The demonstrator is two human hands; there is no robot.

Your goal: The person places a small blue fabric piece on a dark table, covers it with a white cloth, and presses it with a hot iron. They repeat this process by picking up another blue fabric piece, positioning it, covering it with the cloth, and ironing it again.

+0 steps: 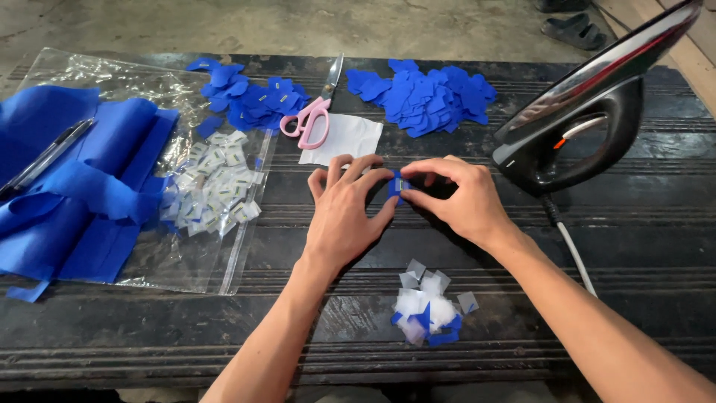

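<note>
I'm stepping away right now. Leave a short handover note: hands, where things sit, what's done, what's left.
Left hand and right hand together pinch one small blue patch on the dark table.
Loose blue pieces lie at the far edge; small white tags lie on the clear bag on the left.
The iron is tilted up on the right; pink scissors lie beyond the hands.
Scrap heap sits near the front edge.
Done and remaining counts unclear.

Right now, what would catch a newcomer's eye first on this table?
Probably the left hand and right hand pinching a small blue fabric piece at the centre. Next, the black iron tilted on its heel at right, and the pink-handled scissors between two heaps of blue cutouts.
</note>
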